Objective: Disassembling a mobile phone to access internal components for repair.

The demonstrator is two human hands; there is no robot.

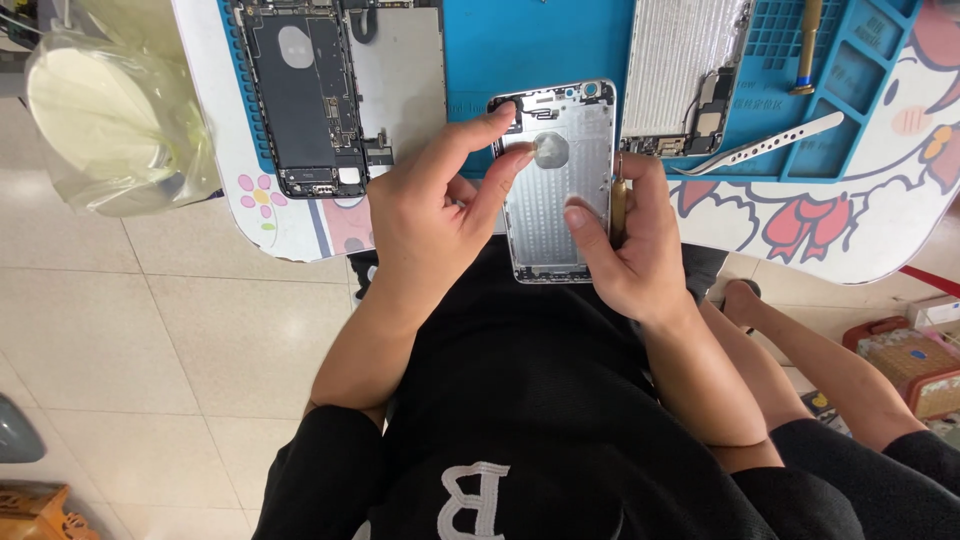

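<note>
The silver phone housing (560,185) lies inside-up at the near edge of the blue work mat (520,45), partly over my lap. My left hand (430,215) pinches its upper left part, the fingertips (512,158) just beside the round grey patch (550,149). My right hand (625,240) grips the housing's right side and also clasps a brass-handled tool (618,205). Tweezers (765,145) lie well apart on the mat, right of a second opened phone (685,75).

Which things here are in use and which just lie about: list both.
In use: left hand and right hand gripping the silver phone shell; thin tool in the right hand.
Lying about: opened phone, second shell, tweezers, screwdriver, blue mat.
</note>
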